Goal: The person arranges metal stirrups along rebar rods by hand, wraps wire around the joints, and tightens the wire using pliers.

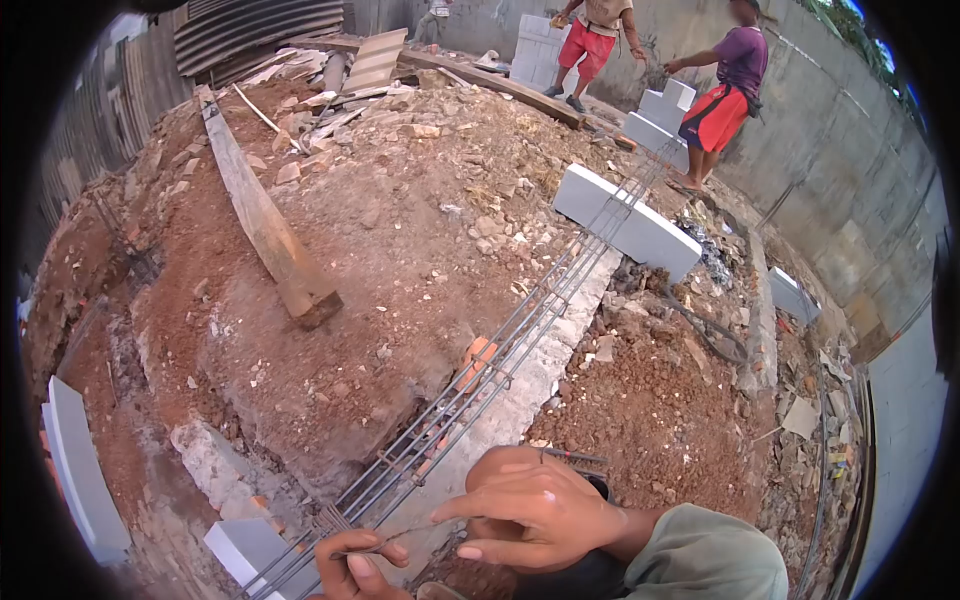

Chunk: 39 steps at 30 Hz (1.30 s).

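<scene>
Near the bottom edge, my left hand (pixel 358 572) pinches a thin wire (pixel 408 532) between thumb and fingers. The wire runs across to the fingertips of my right hand (pixel 545 512), which is curled with the index finger stretched toward the left hand. Its palm side is hidden. Just beyond my hands lies a long cage of steel rebar (pixel 470 385), tied with stirrups and running diagonally away. Several wire ends (pixel 332 518) bunch together on the cage beside my left hand. A short dark rod (pixel 575 456) shows behind my right hand; whether I hold it is unclear.
A light block (pixel 628 222) lies under the cage's far part; another block (pixel 255 553) sits under its near end. A wooden plank (pixel 262 215) rests on the dirt mound. Two people (pixel 722 90) (pixel 592 45) stand near the back wall (pixel 830 190). Rubble covers the right side.
</scene>
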Tool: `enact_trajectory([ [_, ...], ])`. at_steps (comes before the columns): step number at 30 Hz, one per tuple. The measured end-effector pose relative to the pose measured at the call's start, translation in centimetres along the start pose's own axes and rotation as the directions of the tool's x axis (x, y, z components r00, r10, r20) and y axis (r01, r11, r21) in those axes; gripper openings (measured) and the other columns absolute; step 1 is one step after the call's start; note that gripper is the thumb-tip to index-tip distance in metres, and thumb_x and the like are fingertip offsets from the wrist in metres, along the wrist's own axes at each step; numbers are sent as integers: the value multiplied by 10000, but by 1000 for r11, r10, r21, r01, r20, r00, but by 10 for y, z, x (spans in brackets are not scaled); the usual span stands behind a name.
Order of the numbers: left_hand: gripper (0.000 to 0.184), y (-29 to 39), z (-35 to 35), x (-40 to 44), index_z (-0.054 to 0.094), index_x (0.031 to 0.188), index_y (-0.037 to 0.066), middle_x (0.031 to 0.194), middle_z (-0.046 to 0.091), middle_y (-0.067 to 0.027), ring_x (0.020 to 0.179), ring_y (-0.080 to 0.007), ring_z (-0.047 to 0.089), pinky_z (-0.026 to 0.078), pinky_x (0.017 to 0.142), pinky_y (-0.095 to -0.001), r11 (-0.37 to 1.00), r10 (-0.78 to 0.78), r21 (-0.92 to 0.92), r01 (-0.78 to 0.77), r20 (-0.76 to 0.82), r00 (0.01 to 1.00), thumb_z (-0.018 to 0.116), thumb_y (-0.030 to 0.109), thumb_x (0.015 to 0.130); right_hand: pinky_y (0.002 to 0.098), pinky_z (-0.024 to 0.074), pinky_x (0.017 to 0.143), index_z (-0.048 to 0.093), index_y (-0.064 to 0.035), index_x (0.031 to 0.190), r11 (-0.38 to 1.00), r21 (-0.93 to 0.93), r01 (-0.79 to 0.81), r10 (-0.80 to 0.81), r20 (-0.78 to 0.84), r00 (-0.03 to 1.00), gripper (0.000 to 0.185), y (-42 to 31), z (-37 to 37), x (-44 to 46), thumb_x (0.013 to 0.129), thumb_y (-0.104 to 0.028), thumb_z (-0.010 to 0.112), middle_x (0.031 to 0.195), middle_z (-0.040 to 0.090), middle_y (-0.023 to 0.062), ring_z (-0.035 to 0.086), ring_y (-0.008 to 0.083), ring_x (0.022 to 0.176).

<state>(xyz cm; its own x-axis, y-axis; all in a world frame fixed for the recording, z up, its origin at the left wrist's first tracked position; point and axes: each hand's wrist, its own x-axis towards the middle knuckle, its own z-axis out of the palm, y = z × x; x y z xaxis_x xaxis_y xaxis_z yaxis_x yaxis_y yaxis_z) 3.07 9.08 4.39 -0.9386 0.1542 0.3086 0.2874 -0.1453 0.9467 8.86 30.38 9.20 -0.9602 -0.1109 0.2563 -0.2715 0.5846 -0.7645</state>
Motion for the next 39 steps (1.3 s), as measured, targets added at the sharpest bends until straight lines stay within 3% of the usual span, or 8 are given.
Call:
enact_trajectory([
  [7, 270, 2, 0, 4, 600, 1088, -9, 784, 635, -123, 646, -172, 588, 489, 577, -283, 998, 33, -58, -30, 62, 998, 550, 256, 1077, 439, 515, 815, 740, 4, 1188, 994, 54, 98, -95, -47, 994, 391, 12, -3, -1, 904, -259, 790, 880, 685, 104, 656, 320, 871],
  [15, 271, 5, -1, 9, 648, 1106, -24, 789, 626, -100, 648, -161, 587, 493, 582, -279, 999, -31, -41, 35, 82, 996, 585, 236, 1061, 439, 523, 823, 737, 18, 1179, 996, 31, 84, -83, -42, 996, 375, 16, -7, 0, 910, -240, 782, 899, 705, 119, 674, 335, 886],
  [22, 269, 3, -6, 12, 664, 1073, -18, 805, 631, -96, 642, -148, 591, 489, 564, -273, 998, 70, -8, -70, 136, 988, 600, 242, 1053, 440, 529, 837, 732, 20, 1175, 999, 15, 34, -34, -2, 999, 371, 10, -9, -3, 916, -242, 777, 956, 724, 129, 687, 335, 916],
  [25, 261, 3, -8, 11, 669, 1077, -24, 814, 636, -99, 647, -148, 592, 487, 571, -274, 998, 57, 24, -61, 153, 987, 605, 227, 1047, 423, 546, 806, 723, -106, 1262, 998, -10, 62, -62, -51, 997, 403, 14, -7, -6, 962, -375, 713, 888, 711, 89, 674, 315, 900],
  [34, 229, 5, -8, 10, 668, 1087, -37, 824, 651, -105, 661, -153, 597, 499, 601, -280, 996, 74, 37, -80, 149, 986, 610, 175, 1024, 419, 542, 827, 745, -84, 1221, 996, 38, 76, -73, -65, 995, 393, 16, -7, -4, 926, -343, 756, 872, 698, 95, 676, 313, 903],
  [39, 216, -3, -13, 10, 687, 1037, -29, 825, 656, -98, 661, -159, 621, 509, 601, -286, 983, 96, 139, -116, 144, 985, 627, 177, 1010, 421, 540, 834, 745, -79, 1214, 995, 19, 99, -98, -56, 994, 381, 18, -7, -2, 921, -323, 762, 882, 700, 103, 678, 314, 911],
])
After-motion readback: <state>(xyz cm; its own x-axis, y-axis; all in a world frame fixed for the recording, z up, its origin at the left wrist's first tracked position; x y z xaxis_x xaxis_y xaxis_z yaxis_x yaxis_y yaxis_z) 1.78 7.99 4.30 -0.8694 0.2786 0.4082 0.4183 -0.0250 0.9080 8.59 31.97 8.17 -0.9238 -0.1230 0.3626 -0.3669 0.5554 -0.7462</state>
